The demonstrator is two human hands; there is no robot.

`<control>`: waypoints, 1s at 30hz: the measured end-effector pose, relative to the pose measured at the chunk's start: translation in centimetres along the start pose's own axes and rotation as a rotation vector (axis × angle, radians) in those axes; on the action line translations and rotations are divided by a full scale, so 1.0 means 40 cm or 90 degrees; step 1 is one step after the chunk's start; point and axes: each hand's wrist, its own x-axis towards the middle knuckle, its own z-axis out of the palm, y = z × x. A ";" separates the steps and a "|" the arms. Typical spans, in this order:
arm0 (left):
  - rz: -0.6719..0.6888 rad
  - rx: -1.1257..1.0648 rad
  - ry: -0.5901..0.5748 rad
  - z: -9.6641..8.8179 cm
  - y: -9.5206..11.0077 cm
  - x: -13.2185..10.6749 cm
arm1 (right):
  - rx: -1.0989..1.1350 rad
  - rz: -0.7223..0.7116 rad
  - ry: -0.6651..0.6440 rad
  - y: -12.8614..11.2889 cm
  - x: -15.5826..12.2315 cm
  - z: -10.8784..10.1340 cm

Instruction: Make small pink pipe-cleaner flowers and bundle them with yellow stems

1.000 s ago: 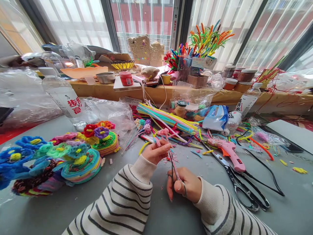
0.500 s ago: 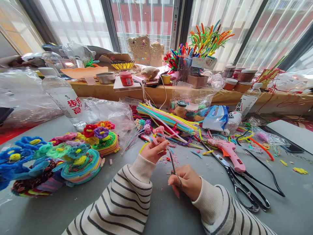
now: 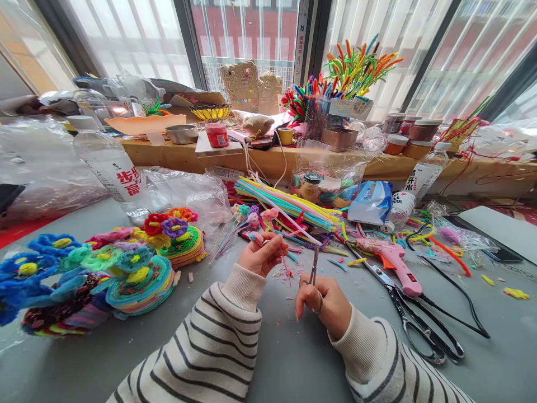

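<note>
Brown jar (image 3: 310, 191), dark-lidded, contents unclear, stands beyond the small scissors (image 3: 315, 262).

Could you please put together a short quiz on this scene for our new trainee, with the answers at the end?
1. Multiple choice: what does the right hand hold?
a) a bottle
b) the small scissors
c) a paint jar

2. True or false: the pink glue gun lies beside the large scissors.

3. Fill in the missing colour: the left hand holds a fuzzy flower that is ____.

Key: 1, b; 2, true; 3, pink.
</note>
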 end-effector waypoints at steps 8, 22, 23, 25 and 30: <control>0.017 0.011 0.006 0.002 -0.003 0.000 | 0.042 0.023 -0.114 -0.009 0.002 0.003; 0.010 0.053 -0.061 0.009 -0.006 -0.008 | 0.013 -0.052 -0.250 -0.009 -0.009 0.010; 0.015 0.056 -0.065 0.009 -0.008 -0.008 | 0.021 -0.050 -0.251 -0.008 -0.011 0.012; 0.024 0.054 -0.067 0.009 -0.009 -0.007 | 0.029 -0.038 -0.247 -0.004 -0.014 0.017; 0.040 0.023 -0.043 0.008 -0.004 -0.008 | 0.008 0.010 -0.219 0.007 -0.015 0.023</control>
